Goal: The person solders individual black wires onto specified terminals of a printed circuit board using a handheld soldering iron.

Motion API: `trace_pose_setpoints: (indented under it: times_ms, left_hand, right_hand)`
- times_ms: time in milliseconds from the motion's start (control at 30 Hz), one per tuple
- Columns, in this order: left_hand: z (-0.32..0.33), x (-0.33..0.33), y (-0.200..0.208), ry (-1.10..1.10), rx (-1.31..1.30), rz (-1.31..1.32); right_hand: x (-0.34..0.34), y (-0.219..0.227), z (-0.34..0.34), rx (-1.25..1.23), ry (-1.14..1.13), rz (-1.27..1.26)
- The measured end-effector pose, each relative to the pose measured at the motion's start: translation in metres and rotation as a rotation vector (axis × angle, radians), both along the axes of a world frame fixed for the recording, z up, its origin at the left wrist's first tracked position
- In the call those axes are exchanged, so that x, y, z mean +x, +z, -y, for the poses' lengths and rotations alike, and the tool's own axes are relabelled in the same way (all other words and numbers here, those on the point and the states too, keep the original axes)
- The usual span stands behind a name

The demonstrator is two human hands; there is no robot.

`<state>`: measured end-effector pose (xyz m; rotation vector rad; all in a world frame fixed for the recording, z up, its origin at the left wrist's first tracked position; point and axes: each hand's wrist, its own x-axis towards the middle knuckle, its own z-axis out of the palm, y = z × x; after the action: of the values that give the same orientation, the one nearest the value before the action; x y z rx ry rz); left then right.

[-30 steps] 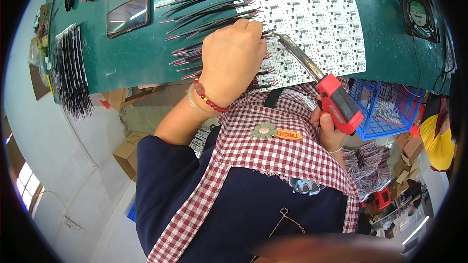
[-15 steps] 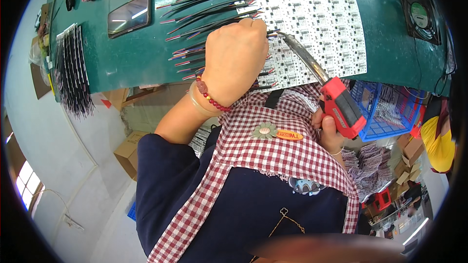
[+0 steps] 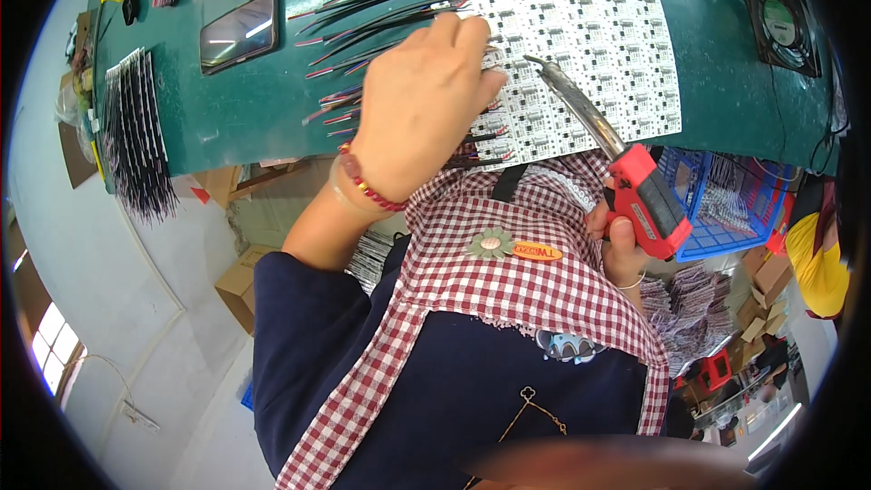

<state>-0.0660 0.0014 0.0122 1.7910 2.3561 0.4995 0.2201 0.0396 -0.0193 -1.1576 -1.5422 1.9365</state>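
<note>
My left hand [image 3: 422, 104] is over the left edge of a white circuit board sheet [image 3: 599, 36], among black-sleeved wires [image 3: 358, 32] with red and blue ends. Its fingers are bent downward and the thumb points right; what lies between the fingertips is hidden. In my right hand [image 3: 621, 240] is a red and black soldering iron [image 3: 646, 200], gripped by its handle below the bench edge. The iron's metal shaft slants up and left, its dark tip just above the sheet, to the right of my left hand and apart from it.
A phone [image 3: 239, 32] lies on the green bench [image 3: 195, 122] at left, beside a hanging bundle of wired strips [image 3: 136, 132]. At far right sits a black fan [image 3: 780, 25]. A blue crate [image 3: 730, 218] stands below the bench edge, right of the soldering iron.
My left hand has shifted left and turned, its thumb now showing. The soldering iron has moved slightly right and down, away from the wire end its tip was at.
</note>
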Motion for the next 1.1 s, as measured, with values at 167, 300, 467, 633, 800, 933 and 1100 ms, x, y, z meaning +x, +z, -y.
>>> trace_pose_setpoints:
  times_ms: [167, 300, 467, 633, 800, 933, 1100]
  left_hand:
    - [0.012, -0.003, 0.016, 0.102, 0.141, 0.109]
    - [0.016, 0.013, 0.001, 0.077, -0.015, 0.475]
    - [0.011, 0.008, -0.016, 0.071, -0.031, 0.427]
    - [0.008, 0.008, -0.02, 0.061, -0.06, 0.404]
    - [0.006, 0.006, -0.018, 0.045, -0.098, 0.378]
    - [0.003, 0.004, -0.019, 0.014, -0.127, 0.34]
    - [-0.003, 0.001, -0.017, -0.028, -0.164, 0.296]
  right_hand:
    - [0.014, -0.008, -0.002, 0.07, -0.076, -0.048]
    - [0.021, -0.01, -0.004, -0.013, -0.052, -0.115]
    - [0.021, -0.014, -0.001, -0.077, -0.036, -0.053]
    - [0.021, -0.013, 0.003, -0.113, 0.003, -0.031]
    - [0.022, -0.018, 0.004, -0.093, 0.017, -0.09]
    - [0.03, -0.025, 0.004, 0.047, 0.139, 0.042]
    - [0.026, -0.023, 0.003, 0.115, 0.189, 0.063]
